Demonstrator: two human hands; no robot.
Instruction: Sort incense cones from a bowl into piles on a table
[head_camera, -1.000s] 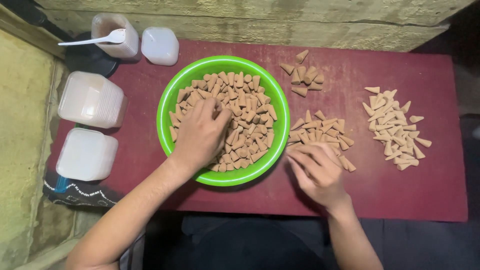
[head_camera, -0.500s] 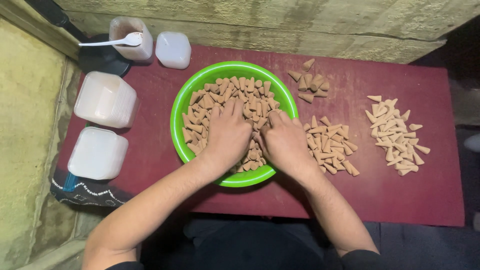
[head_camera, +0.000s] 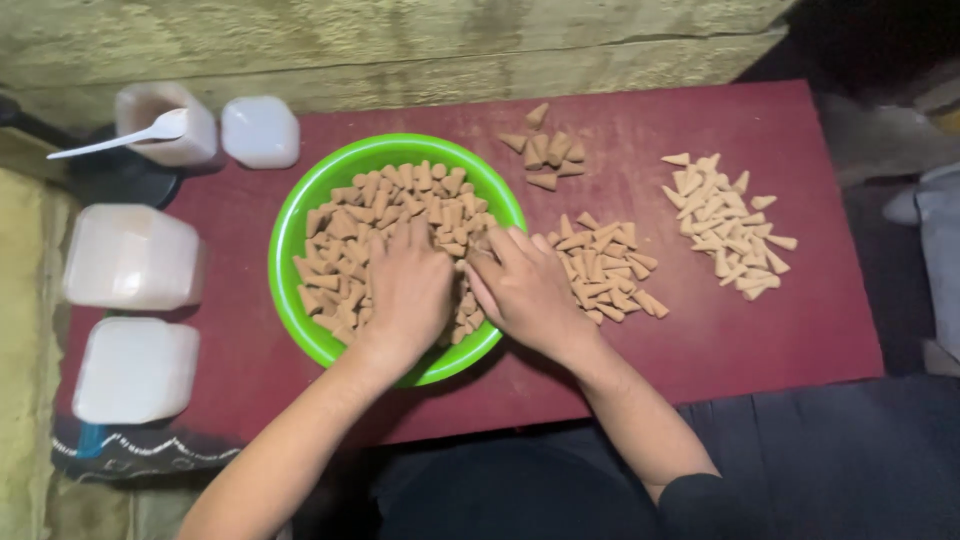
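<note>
A bright green bowl (head_camera: 300, 215) full of small tan cone-shaped pieces (head_camera: 390, 195) sits on a dark red table (head_camera: 620, 110). My left hand (head_camera: 405, 290) lies palm down on the cones inside the bowl, fingers spread over them. My right hand (head_camera: 525, 285) reaches over the bowl's right rim, fingers in the cones beside my left hand. Whether either hand grips any cones is hidden under the palms.
Three loose heaps of cones lie on the table: one (head_camera: 605, 270) just right of the bowl, one (head_camera: 545, 150) behind it, one (head_camera: 725, 225) at the far right. Two white lidded tubs (head_camera: 130, 255) (head_camera: 135, 370) stand left; a jar with a white spoon (head_camera: 165, 125) and a small white tub (head_camera: 260, 130) behind.
My right hand left the heap beside the bowl and came left into the bowl next to my left hand. The view has shifted a little.
</note>
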